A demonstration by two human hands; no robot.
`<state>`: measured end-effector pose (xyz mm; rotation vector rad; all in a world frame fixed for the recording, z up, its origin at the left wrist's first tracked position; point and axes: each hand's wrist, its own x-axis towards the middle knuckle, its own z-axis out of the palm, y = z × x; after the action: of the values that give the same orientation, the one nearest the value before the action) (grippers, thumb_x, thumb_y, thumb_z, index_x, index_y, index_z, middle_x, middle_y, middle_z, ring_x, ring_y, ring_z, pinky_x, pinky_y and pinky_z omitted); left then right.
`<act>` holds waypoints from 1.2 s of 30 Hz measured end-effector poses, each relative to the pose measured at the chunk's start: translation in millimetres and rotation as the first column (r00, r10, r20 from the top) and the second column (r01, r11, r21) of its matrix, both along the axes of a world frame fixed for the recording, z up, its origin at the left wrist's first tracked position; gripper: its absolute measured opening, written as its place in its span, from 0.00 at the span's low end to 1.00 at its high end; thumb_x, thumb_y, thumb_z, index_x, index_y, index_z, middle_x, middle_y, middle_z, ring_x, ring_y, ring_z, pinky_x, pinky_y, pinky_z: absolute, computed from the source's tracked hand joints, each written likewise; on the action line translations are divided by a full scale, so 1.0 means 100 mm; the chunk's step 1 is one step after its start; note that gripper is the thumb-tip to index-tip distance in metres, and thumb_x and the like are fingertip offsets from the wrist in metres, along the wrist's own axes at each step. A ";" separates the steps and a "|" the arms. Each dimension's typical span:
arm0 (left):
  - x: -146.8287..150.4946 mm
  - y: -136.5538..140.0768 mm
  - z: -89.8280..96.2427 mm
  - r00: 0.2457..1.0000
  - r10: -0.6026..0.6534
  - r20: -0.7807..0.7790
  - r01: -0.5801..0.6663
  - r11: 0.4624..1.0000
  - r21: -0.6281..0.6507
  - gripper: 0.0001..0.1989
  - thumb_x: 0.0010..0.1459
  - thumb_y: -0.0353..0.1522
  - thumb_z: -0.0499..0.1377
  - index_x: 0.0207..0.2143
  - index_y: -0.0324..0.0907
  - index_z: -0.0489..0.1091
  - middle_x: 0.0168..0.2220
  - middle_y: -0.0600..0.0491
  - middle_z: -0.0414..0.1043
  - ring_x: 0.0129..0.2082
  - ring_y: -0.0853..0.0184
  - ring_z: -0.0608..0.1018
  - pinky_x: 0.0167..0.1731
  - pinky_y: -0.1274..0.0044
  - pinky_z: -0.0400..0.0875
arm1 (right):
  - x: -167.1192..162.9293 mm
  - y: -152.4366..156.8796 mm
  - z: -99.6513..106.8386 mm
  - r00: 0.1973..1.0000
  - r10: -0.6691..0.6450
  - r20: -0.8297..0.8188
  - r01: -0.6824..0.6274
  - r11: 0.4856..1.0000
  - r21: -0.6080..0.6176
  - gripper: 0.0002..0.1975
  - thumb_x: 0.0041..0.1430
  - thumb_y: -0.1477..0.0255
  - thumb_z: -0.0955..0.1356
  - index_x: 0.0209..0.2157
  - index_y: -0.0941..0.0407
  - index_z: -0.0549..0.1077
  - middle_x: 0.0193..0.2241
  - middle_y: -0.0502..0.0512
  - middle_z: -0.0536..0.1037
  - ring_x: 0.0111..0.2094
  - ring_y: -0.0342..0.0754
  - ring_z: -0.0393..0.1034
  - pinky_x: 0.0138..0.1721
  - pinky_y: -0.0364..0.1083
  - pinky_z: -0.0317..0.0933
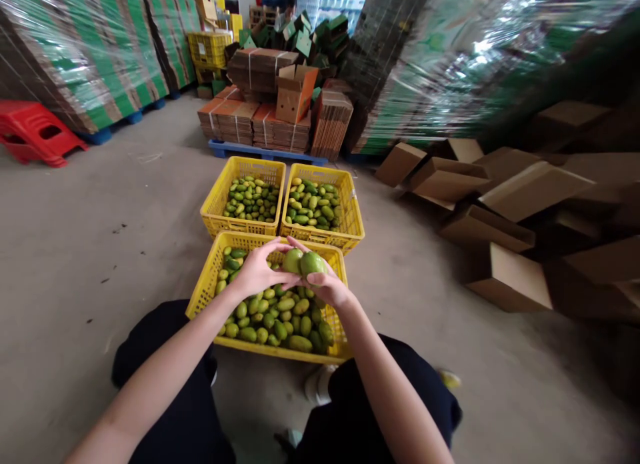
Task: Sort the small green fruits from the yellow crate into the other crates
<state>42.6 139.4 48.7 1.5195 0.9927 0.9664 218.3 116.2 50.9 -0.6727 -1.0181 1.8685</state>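
Observation:
Above the nearest yellow crate [202, 287], both hands are close together, each closed on a green fruit. My left hand [261, 271] has its fingers and thumb around a pale green fruit [293, 261]. Beside it, a larger, darker green fruit [312, 264] sits in my right hand [327, 285], the thumb across its lower side. The two fruits touch or nearly touch. Below lie many oval green and yellowish fruits [280, 330], like small mangoes, filling much of the crate. My hands hide part of its far side.
Two more yellow crates [207, 211] [356, 227] of similar fruit stand just beyond. Flattened cartons [286, 134] are stacked on a blue pallet [265, 153]. Open cardboard boxes [520, 274] lie at right; a red stool [43, 131] stands left. A person [289, 9] is in the background.

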 end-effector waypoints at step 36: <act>-0.16 -0.09 0.17 0.903 0.397 -0.167 0.080 0.227 0.971 0.19 0.57 0.22 0.59 0.50 0.44 0.64 0.45 0.50 0.74 0.50 0.64 0.76 0.47 0.69 0.77 | 0.06 -0.21 0.07 0.348 -0.903 0.252 -0.140 0.216 0.966 0.37 0.51 0.86 0.65 0.60 0.44 0.64 0.47 0.59 0.66 0.49 0.56 0.67 0.46 0.57 0.71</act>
<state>26.6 130.1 65.5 2.8299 0.7944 1.6662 224.0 95.6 57.4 -1.0246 -1.9439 -0.0660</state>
